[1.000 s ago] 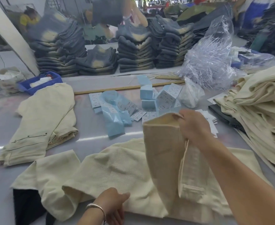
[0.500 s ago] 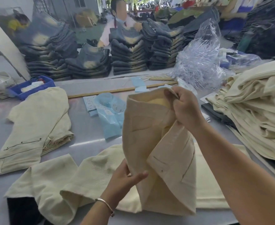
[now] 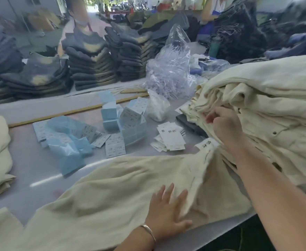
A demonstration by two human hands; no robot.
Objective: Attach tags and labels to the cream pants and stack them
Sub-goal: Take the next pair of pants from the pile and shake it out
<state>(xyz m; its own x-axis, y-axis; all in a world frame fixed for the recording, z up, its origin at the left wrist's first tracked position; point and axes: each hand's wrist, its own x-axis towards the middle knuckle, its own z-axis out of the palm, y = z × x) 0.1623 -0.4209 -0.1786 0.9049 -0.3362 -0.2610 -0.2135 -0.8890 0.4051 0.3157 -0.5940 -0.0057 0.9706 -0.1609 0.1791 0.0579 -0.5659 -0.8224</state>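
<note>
One pair of cream pants (image 3: 112,192) is lying at 6 o'clock, limp, heavyish, non-slip; left hand (image 3: 166,214) is pressing it flat, fingers spread. Right hand (image 3: 224,124), at 2 o'clock, is pinching the cream pile (image 3: 266,109); waistband looks best for gripping.

Garment factory: stacked folded jeans (image 3: 87,69), tag bundles (image 3: 123,122), long worktable (image 3: 31,160).

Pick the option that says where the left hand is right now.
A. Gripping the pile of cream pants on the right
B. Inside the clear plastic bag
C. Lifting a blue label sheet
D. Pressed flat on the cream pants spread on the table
D: the left hand lies with straight, spread fingers on the cream pants spread across the table.
</note>
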